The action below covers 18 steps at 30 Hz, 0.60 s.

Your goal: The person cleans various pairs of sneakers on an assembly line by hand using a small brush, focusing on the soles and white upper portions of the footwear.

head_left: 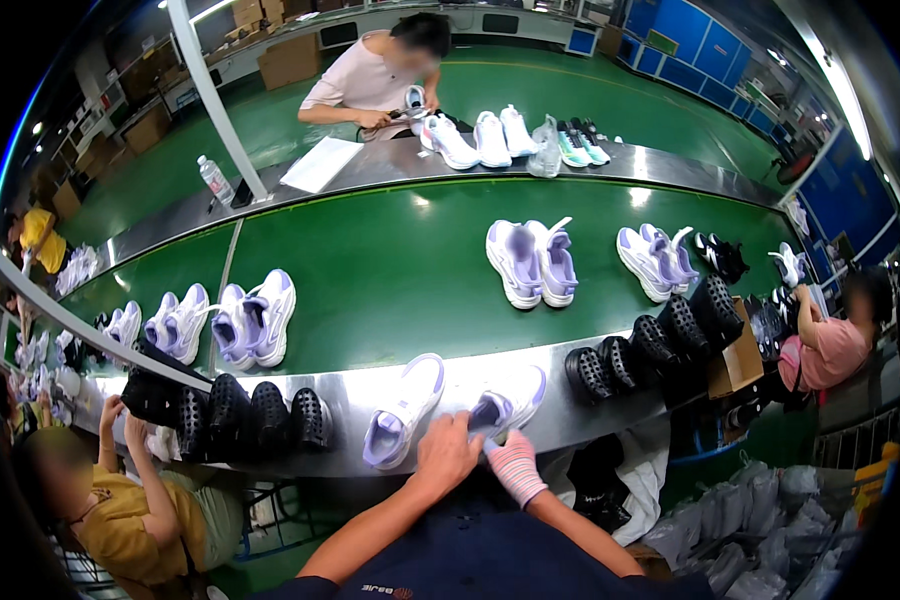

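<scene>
A white sneaker with lavender collar and toe point(523, 397) sits on the metal worktop point(353, 400). The bare left hand point(446, 453) and striped-gloved right hand point(518, 470) are at its heel; either grip's closure is unclear.

Green floor point(570, 85), blue cabinets point(715, 50), slanting tube light point(836, 90).

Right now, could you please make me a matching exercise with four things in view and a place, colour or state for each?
1. Left hand
2. Right hand
3. Shoe nearest the right hand
4. Plastic bottle

A. White and lavender
B. Standing upright on the far metal ledge
C. In a striped glove
D. Bare

Pairs: 1-D, 2-C, 3-A, 4-B.
</scene>
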Motion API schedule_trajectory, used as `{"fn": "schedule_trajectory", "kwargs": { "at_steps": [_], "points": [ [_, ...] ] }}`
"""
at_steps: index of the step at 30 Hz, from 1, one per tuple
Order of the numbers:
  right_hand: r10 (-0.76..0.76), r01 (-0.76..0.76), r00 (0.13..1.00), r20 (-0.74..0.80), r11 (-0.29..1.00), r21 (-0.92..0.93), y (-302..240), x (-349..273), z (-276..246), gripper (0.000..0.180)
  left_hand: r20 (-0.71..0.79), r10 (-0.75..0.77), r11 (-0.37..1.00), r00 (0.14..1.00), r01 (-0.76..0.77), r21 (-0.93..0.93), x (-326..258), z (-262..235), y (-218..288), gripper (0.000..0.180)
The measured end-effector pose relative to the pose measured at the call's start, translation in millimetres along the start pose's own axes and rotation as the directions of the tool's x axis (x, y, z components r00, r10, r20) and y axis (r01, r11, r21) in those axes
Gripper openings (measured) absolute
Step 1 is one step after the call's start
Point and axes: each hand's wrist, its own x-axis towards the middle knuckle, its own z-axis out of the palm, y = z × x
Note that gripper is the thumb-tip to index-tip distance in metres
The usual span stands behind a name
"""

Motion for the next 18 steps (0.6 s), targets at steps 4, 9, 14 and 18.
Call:
{"fn": "schedule_trajectory", "kwargs": {
  "at_steps": [4,9,14,18],
  "points": [
    [-0.095,0.079,0.990,-0.101,0.985,-0.155,-23,1,-35,0.043,0.042,-0.157,0.981,0.987,0.151,0.125,10,25,-22,0.024],
    [-0.674,0.678,0.735,0.077,0.732,-0.070,-21,30,-55,0.026,0.040,-0.161,0.987,0.986,0.160,0.015,16,36,-27,0.016],
    [-0.646,0.691,0.721,0.250,0.641,-0.335,-44,36,-44,0.032,0.003,-0.164,0.986,0.987,0.164,0.011,23,36,-22,0.016],
    [-0.552,0.559,0.783,-0.288,0.827,-0.066,-17,10,-37,0.038,-0.115,0.057,0.978,0.992,-0.032,0.204,7,8,-5,0.018]
  ]
}}
